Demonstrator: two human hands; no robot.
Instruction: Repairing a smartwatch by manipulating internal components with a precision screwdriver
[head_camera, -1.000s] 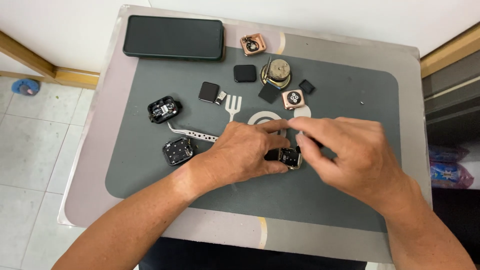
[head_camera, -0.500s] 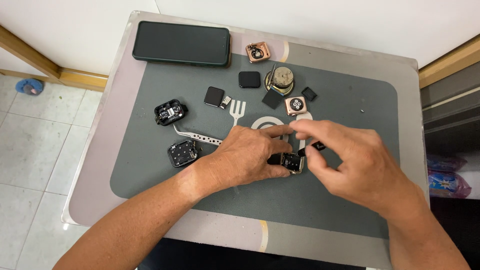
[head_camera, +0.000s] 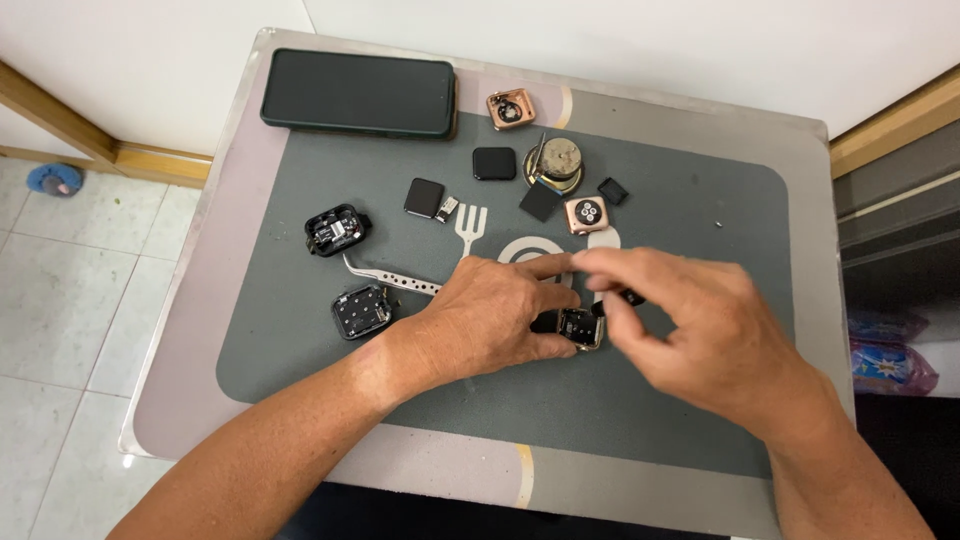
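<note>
Five watch cases (head_camera: 336, 229) lay on the mat (head_camera: 700, 210); three loose black screens (head_camera: 494, 163) clustered toward twelve o'clock. One phone (head_camera: 358, 92), one pair of tweezers (head_camera: 385, 280).

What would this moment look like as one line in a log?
left hand: steadies small watch case on grey mat | right hand: fingertips at case | tweezers: lying beside left hand | phone: table's far edge
</note>
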